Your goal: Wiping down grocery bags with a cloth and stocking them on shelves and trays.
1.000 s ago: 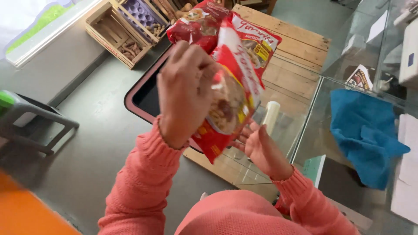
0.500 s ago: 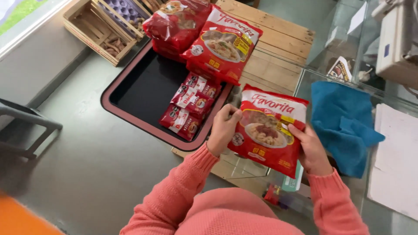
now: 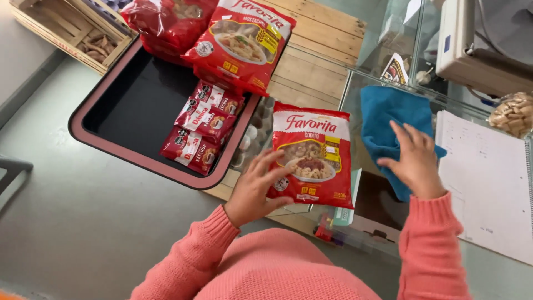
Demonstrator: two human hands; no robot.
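A red pasta bag (image 3: 314, 156) lies flat on the glass counter in front of me. My left hand (image 3: 256, 189) is open, its fingertips touching the bag's left edge. My right hand (image 3: 412, 160) hovers open over a blue cloth (image 3: 383, 123) to the right of the bag and holds nothing. Both arms wear salmon knit sleeves.
A black tray with a pink rim (image 3: 127, 116) holds three small red sachets (image 3: 202, 128), another red pasta bag (image 3: 241, 41) and a clear red bag (image 3: 166, 19). Wooden crate (image 3: 66, 30) at top left, wooden boards (image 3: 316, 55), spiral notebook (image 3: 488, 183), white device (image 3: 477, 44).
The pasta bag, held up in both hands a second ago, has come down flat on the counter. Both hands have let go of it, and the right hand has moved right over the cloth.
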